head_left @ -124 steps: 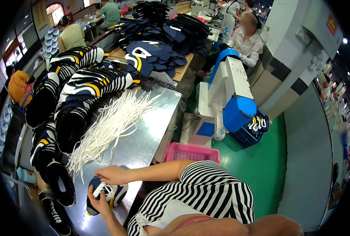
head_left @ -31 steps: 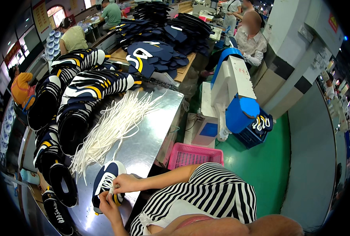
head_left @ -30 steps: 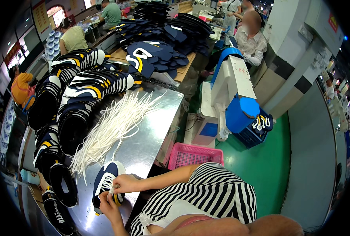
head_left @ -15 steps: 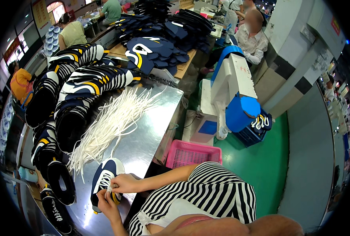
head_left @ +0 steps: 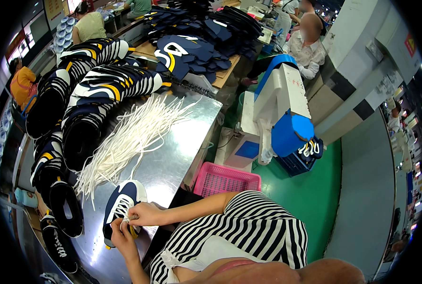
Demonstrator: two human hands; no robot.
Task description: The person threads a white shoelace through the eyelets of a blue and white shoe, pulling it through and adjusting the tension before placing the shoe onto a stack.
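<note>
The shoe (head_left: 110, 206), navy and white with touches of yellow, lay on the metal desk (head_left: 187, 128), close to the edge beside the person, its pale toe pointing away toward a loose heap of white laces (head_left: 128, 139). White lacing (head_left: 121, 205) already crossed its front in several rows. The right hand (head_left: 147, 214) came in from the right over the upper part of the shoe, its fingers drawn narrow in a pinch on the white lacing. The left hand (head_left: 123, 235) met it from below, thumb and forefinger also closed to a pinch on the lacing (which hand had which stretch of it was too small to make out). The two sets of fingertips were nearly touching.

Left of the lace heap, long curved rows of nested shoes (head_left: 114, 90) in the same navy, white and yellow leaned across the desk, and a dark laced shoe (head_left: 58, 244) lay at the lower left. Beyond the desk's far end rose a pile of flat navy pieces (head_left: 192, 57). To the right, a pink basket (head_left: 227, 180) stood beside a white and blue machine (head_left: 279, 97), with a dark blue crate (head_left: 294, 165) on the green floor (head_left: 310, 203) behind it.
</note>
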